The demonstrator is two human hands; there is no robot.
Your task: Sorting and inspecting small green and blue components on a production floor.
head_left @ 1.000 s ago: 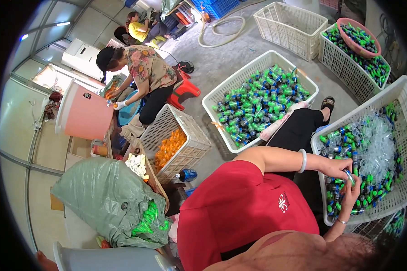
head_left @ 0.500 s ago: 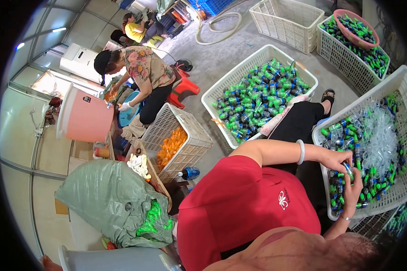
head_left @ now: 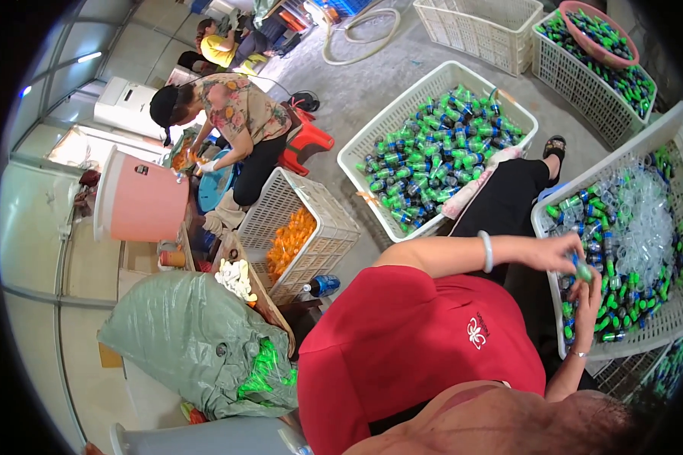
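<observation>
A small bottle (head_left: 583,271) with a green end is at the person's hands, by the near-left edge of a white crate (head_left: 660,337). The right hand (head_left: 587,294) has its fingers closed around it from below. The left hand (head_left: 558,252) is just above, fingers bent down by the bottle's bluish end; they are blurred, and I cannot tell whether they grip it. A white bangle (head_left: 486,252) circles the left wrist, a thin bracelet (head_left: 578,353) the right.

In the crate, many more small bottles (head_left: 618,299), green and dark with blue bands, lie around a heap of clear plastic pieces (head_left: 645,227).

Beyond the person's leg, a white tub (head_left: 391,118) holds a pile of similar bottles. At the upper right, a pink basin (head_left: 582,42) of bottles rests on a filled crate, and a hose (head_left: 347,63) coils on the floor.

To the left, another crate (head_left: 334,231) contains orange pieces (head_left: 290,241); near it lies a larger dark bottle (head_left: 324,286) with a blue label. A green sack (head_left: 174,334) spills bright green pieces (head_left: 264,371). Farther off, a co-worker (head_left: 247,114) in a floral top bends over a blue basin (head_left: 215,189) beside a pink barrel (head_left: 144,201).
</observation>
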